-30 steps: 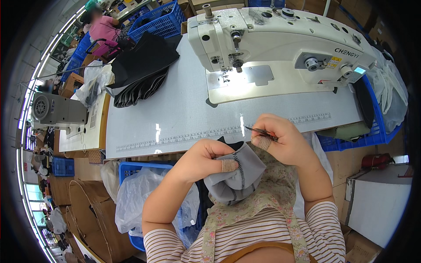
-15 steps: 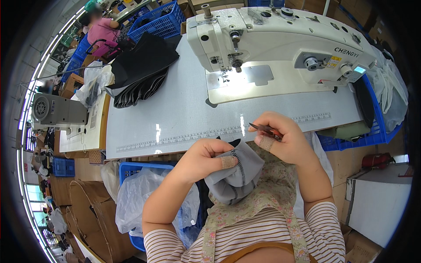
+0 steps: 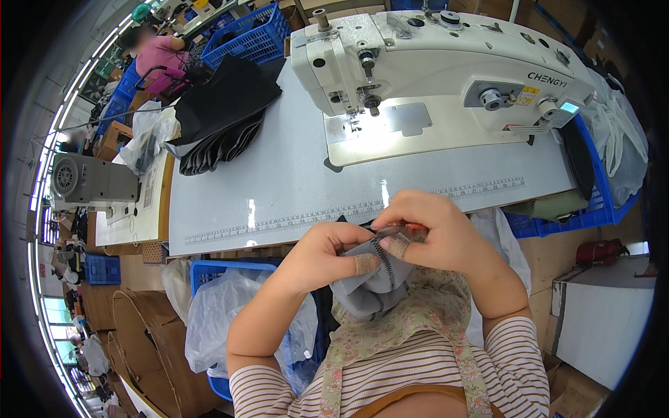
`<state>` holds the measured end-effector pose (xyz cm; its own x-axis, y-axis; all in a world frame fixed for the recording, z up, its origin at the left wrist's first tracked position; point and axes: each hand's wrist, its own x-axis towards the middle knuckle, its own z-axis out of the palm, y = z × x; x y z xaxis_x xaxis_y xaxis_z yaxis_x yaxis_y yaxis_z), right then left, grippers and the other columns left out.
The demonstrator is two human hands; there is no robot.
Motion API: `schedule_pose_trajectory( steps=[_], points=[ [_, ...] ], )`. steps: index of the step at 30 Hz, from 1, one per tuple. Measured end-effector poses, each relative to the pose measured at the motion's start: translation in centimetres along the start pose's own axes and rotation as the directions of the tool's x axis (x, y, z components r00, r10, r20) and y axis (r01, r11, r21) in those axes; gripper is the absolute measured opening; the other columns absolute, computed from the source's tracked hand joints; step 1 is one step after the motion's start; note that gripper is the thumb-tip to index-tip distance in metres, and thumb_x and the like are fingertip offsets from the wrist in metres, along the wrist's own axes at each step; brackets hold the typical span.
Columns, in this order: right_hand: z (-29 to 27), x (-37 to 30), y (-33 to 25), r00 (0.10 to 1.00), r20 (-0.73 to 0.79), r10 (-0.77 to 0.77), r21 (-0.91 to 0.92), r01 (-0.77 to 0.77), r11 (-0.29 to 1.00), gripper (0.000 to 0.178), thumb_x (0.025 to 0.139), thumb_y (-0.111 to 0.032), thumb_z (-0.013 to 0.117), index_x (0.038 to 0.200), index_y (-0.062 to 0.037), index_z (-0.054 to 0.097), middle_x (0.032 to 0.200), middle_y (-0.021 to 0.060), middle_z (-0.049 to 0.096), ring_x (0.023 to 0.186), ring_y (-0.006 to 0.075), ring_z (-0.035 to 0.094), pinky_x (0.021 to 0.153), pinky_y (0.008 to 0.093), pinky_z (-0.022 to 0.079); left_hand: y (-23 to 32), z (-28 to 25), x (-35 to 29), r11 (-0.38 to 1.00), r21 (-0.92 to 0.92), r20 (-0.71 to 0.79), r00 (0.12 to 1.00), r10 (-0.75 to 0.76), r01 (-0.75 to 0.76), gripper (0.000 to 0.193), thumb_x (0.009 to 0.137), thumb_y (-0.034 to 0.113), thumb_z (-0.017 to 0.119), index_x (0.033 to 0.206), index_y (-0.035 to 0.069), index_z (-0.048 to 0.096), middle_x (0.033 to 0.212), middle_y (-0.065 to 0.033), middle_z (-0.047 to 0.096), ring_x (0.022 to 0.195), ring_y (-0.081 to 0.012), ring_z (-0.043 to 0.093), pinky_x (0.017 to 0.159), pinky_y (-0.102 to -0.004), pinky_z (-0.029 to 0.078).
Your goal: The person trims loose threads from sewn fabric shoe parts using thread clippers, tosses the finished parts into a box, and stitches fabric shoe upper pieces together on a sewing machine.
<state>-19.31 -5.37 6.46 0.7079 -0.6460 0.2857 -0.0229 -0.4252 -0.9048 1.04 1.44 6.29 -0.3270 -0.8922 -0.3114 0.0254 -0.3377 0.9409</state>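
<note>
A grey piece of fabric (image 3: 362, 289) with a dark zigzag seam hangs above my lap. My left hand (image 3: 327, 254) pinches its upper edge between thumb and fingers, with tan tape round the thumb. Against the same edge, right by the seam, the thumb and fingertips of my right hand (image 3: 435, 233) come together. In that palm lie small thread snips (image 3: 416, 228), mostly hidden; only a bit of red-orange handle shows. The blades cannot be made out.
A white sewing machine (image 3: 446, 76) stands lit on the grey table (image 3: 279, 181), which has a printed ruler along its front. Black fabric pieces (image 3: 223, 104) are stacked at the left. Below the table sits a blue crate (image 3: 202, 272) with plastic bags. Another person (image 3: 157, 52) sits far left.
My right hand has moved left and down onto the fabric's top edge, carrying the snips, whose blades showed before and are now covered. The left hand stays on the fabric.
</note>
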Motion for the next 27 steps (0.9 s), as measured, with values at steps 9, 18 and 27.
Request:
schedule_pose_trajectory(
  steps=[9,18,27],
  points=[
    [-0.6,-0.3,-0.1,0.978,0.035,0.205,0.065,-0.207,0.976,0.014,0.074,-0.008,0.071,0.084,-0.0016,0.064,0.082,0.0046,0.060,0.071,0.0129,0.059,0.062,0.0257,0.048,0.4,0.2,-0.1,0.972,0.232,0.010,0.999,0.040,-0.042,0.029,0.075,0.007,0.070,0.102,-0.004,0.066,0.083,-0.0055,0.067,0.076,-0.0081,0.058,0.068,-0.0235,0.047],
    [-0.9,-0.2,0.4,0.987,0.120,0.109,0.102,-0.122,0.987,0.014,0.071,-0.005,0.069,0.080,0.0014,0.060,0.080,0.0059,0.060,0.071,0.0168,0.059,0.066,0.0269,0.049,0.5,1.0,-0.4,0.939,0.330,-0.093,0.987,0.131,-0.094,0.024,0.074,0.007,0.071,0.095,0.000,0.063,0.075,-0.0031,0.063,0.066,-0.0066,0.054,0.061,-0.0221,0.045],
    [-0.8,-0.9,1.3,0.964,0.120,0.238,0.212,-0.259,0.942,0.011,0.073,-0.007,0.068,0.078,-0.0014,0.060,0.070,-0.0013,0.054,0.062,0.0057,0.048,0.054,0.0225,0.039,0.7,1.5,-0.4,0.700,0.604,-0.048,0.860,0.508,-0.380,0.018,0.068,0.000,0.075,0.082,0.003,0.063,0.076,-0.0042,0.065,0.065,-0.0112,0.060,0.057,-0.0231,0.046]
  ],
)
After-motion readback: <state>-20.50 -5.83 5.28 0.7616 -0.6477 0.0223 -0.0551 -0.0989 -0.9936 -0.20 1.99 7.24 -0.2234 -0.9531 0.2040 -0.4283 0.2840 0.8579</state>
